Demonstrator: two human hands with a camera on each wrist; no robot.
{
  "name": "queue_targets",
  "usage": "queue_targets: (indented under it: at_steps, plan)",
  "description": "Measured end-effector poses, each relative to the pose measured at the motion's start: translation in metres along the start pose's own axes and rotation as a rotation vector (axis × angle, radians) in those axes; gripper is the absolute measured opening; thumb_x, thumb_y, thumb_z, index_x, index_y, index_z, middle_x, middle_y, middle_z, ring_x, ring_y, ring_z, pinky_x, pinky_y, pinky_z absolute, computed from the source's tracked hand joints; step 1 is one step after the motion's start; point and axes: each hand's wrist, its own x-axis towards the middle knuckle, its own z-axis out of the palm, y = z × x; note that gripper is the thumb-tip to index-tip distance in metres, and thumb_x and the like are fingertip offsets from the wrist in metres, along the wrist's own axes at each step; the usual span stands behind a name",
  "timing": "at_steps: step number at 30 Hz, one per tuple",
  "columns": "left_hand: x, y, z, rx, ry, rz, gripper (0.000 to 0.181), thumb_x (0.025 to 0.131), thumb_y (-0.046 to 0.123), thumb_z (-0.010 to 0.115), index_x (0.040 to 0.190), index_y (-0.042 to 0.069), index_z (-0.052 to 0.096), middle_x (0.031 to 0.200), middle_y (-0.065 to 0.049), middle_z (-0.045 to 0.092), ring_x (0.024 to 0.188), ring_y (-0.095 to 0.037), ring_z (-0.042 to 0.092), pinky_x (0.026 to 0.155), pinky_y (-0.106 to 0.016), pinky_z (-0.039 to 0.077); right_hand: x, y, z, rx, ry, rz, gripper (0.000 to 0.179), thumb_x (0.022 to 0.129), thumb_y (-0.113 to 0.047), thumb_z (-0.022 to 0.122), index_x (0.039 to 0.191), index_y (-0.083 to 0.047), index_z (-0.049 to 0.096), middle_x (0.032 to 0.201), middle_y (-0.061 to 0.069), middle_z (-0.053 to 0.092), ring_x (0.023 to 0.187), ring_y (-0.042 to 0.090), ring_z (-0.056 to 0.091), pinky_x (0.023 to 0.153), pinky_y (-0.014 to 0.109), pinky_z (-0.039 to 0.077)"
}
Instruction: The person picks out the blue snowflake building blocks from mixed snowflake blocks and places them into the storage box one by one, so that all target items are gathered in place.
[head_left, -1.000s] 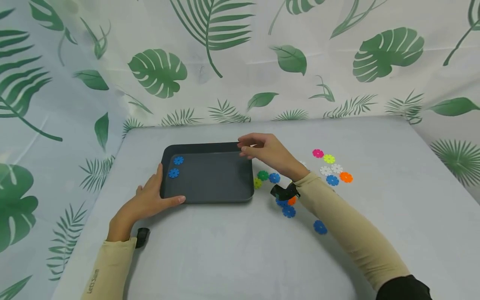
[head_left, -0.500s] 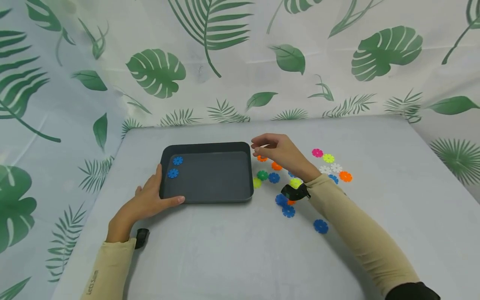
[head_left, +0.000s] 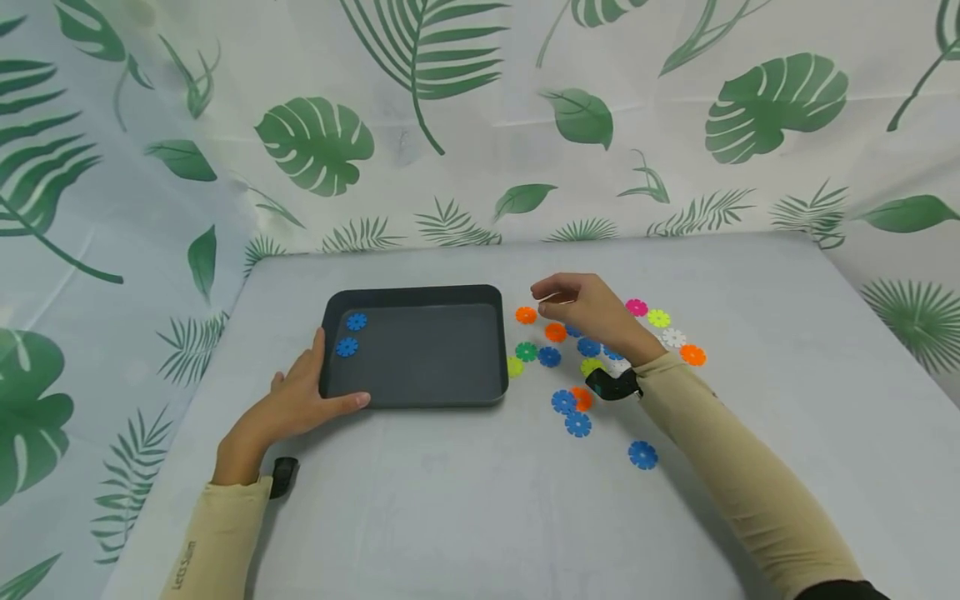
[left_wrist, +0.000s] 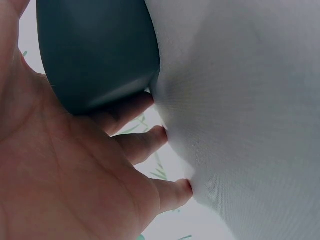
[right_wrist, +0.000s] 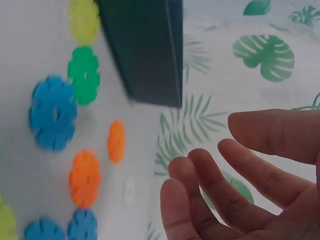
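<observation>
My left hand (head_left: 300, 400) holds the near left corner of a dark grey tray (head_left: 420, 367), thumb along the near rim and fingers by the left side. In the left wrist view, fingertips (left_wrist: 181, 189) touch the white cloth beside the tray (left_wrist: 100, 50). Two blue flower-shaped discs, a far one (head_left: 356, 322) and a near one (head_left: 347, 347), lie inside the tray. My right hand (head_left: 588, 308) hovers right of the tray, above scattered discs, fingers loosely bent. The right wrist view shows nothing between its thumb (right_wrist: 275, 132) and fingers (right_wrist: 215, 185).
Beside the tray lie loose discs, among them orange (head_left: 526, 315), green (head_left: 527, 352) and blue (head_left: 550, 357). Farther right are pink (head_left: 636, 307), white (head_left: 673, 337) and orange ones. A lone blue disc (head_left: 642, 455) lies nearest. Leaf-patterned cloth (head_left: 450, 167) hangs behind the table.
My right hand has moved right, from over the tray's far right corner to above the loose discs, uncovering some orange and blue ones. The left hand and tray have stayed put.
</observation>
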Motion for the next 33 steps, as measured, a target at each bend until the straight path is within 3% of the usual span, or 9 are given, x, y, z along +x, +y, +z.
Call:
queue_targets:
  at_steps: [11,18,23,33]
  plan:
    - [0.000,0.000,0.000,-0.006,0.007,0.003,0.136,0.092,0.063,0.076,0.167,0.000,-0.017,0.174,-0.034,-0.002,0.159,-0.055,0.001,0.117,-0.080,-0.006,0.001,0.019,-0.012,-0.125,-0.029,0.018,0.038,0.103,-0.008,0.066,0.139,0.001,0.068,0.140,0.020,0.065,0.131,0.038,0.055,0.105,0.055,0.051]
    - [-0.001,-0.001,0.001,-0.003,0.006,0.001,0.136,0.091,0.064,0.076,0.167,0.000,-0.017,0.174,-0.033,-0.002,0.159,-0.054,0.001,0.117,-0.080,-0.006,0.003,0.028,-0.018,-0.208,-0.070,0.097,0.040,0.101,-0.010,0.068,0.140,-0.001,0.068,0.143,0.022,0.061,0.134,0.042,0.051,0.110,0.060,0.045]
    - [-0.001,-0.002,0.001,-0.004,0.004,-0.001,0.135,0.092,0.064,0.075,0.167,0.000,-0.017,0.174,-0.033,-0.002,0.159,-0.054,0.001,0.116,-0.080,-0.007,0.004,0.035,-0.021,-0.244,-0.086,0.124,0.039,0.100,-0.010,0.071,0.138,0.000,0.069,0.138,0.023,0.063,0.126,0.041,0.053,0.110,0.059,0.044]
    - [-0.001,0.000,-0.001,-0.008,0.005,-0.008,0.136,0.091,0.064,0.076,0.168,0.000,-0.016,0.174,-0.033,-0.001,0.159,-0.054,0.001,0.116,-0.079,-0.007,0.007,0.037,-0.026,-0.318,-0.110,0.134,0.031,0.099,-0.013,0.075,0.126,0.002,0.070,0.119,0.020,0.062,0.110,0.038,0.053,0.095,0.052,0.048]
